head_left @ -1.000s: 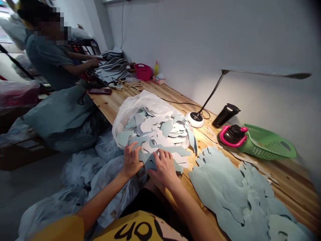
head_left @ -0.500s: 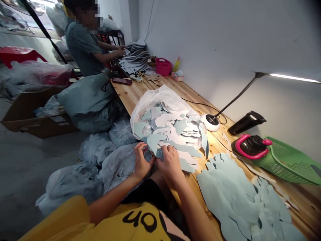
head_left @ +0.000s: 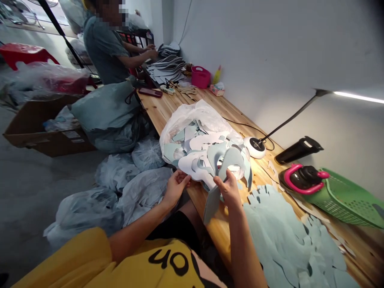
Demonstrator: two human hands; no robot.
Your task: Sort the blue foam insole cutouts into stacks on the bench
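Observation:
My right hand (head_left: 230, 189) is closed on a pale grey-blue cut-out piece (head_left: 213, 203), thin and curved, raised over the table's near edge. Its upper part stands above my thumb, in front of the pile. My left hand (head_left: 177, 185) is pinched at the lower edge of a white cut-out piece (head_left: 196, 170); the fingertips are partly hidden. Behind both hands lies an open clear plastic bag (head_left: 201, 110), filled with loose white and grey-blue cut-out pieces (head_left: 207, 140).
Flat pale-blue pieces (head_left: 282, 228) lie at right on the wooden table (head_left: 153, 112). Beyond them are a green basket (head_left: 351, 200), a black-and-pink bottle (head_left: 303, 176), a black tumbler (head_left: 298, 150) and a lamp (head_left: 255, 147). Stuffed bags (head_left: 144, 192) crowd the floor left. A co-worker (head_left: 105, 52) handles stacked pieces.
My right hand has moved right and up, lifting the grey-blue piece from the pile. My left hand has shifted slightly right. The view has turned a little.

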